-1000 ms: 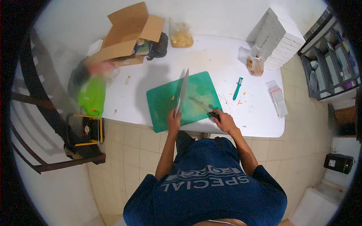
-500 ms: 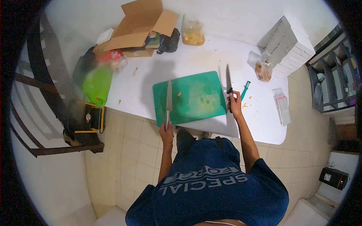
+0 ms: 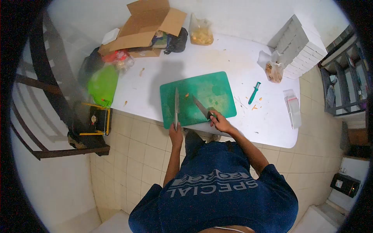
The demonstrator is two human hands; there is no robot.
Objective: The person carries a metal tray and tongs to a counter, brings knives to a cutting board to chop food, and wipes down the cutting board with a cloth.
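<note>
My left hand point(image 3: 176, 133) is closed round the handle of a long kitchen knife point(image 3: 176, 105), whose blade points away from me over the left part of a green cutting board point(image 3: 217, 83). In my right hand point(image 3: 220, 122) is a second knife point(image 3: 201, 107) with a dark handle. Its blade slants up and left above the board, apart from the first blade. A small orange scrap point(image 3: 187, 95) lies on the board between the two blades. To the right of the board, a green-handled peeler point(image 3: 254, 93) rests on the white table.
A cardboard box point(image 3: 143, 35), a green bag point(image 3: 103, 85) and a bag of yellowish food point(image 3: 201, 35) stand along the back and left. White boxes point(image 3: 305, 48) are stacked at right, near a small food bag point(image 3: 274, 72) and flat plastic packets point(image 3: 293, 110). Orange scraps point(image 3: 255, 107) lie by the peeler.
My right hand has brought its knife leftward from beside the board to over it, the blade now tilted toward the left knife. My left hand keeps its knife in nearly the same place.
</note>
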